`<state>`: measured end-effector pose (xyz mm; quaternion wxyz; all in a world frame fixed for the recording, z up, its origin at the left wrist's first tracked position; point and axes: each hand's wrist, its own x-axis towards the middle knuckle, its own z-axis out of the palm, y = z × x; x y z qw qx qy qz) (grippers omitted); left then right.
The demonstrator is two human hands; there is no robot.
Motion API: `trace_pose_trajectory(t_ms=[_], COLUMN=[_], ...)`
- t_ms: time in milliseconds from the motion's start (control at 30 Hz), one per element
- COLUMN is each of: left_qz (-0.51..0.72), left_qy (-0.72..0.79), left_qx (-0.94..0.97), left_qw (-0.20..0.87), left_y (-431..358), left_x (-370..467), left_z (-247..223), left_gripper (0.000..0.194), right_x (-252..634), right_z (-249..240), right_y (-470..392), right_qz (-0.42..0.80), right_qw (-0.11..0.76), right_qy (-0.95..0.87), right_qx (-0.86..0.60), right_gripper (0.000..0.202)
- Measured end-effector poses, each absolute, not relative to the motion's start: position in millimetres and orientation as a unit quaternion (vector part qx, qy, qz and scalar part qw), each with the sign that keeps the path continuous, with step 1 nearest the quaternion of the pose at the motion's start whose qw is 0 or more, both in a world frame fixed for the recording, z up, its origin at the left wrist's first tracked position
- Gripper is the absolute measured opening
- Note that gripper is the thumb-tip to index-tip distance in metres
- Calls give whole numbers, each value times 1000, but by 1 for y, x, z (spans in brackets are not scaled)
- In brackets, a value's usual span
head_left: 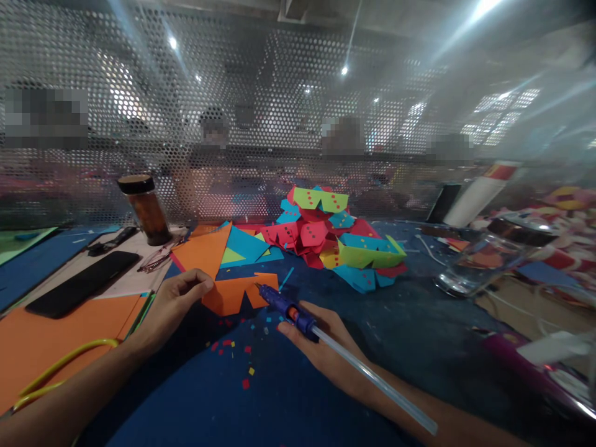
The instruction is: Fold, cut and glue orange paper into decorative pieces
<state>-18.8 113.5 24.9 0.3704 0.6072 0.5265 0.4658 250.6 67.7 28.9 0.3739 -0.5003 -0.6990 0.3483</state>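
Note:
My left hand (179, 298) pinches the left edge of an orange folded paper piece (237, 292) lying on the dark blue table cover (298, 385). My right hand (321, 341) grips a blue glue gun (286, 305) with a long clear glue stick (372, 382) sticking out behind it. The gun's nozzle touches the orange piece near its right side. Behind it lie flat orange, blue and green paper triangles (228, 248).
A pile of folded red, blue and green paper shapes (339, 239) sits behind. A brown jar (145, 210), black phone (81, 282), orange sheet (56, 335) and yellow-handled tool (60, 366) lie left. A glass jar (484, 257) lies right. A perforated metal screen (279, 93) stands behind.

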Motion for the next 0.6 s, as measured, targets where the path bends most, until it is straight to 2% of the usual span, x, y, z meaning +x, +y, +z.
trace_pose_trajectory(t_ms=[167,367,600], left_qz=[474,494,530], left_qy=[531,544,560], left_qx=[601,584,548], left_qw=[363,345,324], left_y=[116,121,125], left_x=[-22,-27,-34], left_z=[21,16,13], left_gripper=[29,27,23], right_x=[253,262,277], right_z=[26,21,44], right_y=[67,68,71], right_qz=[308,293,440], right_qw=[384,358,268], right_qy=[-700,-684,-665], right_qx=[-517,-564,-541], right_gripper=[33,31,30])
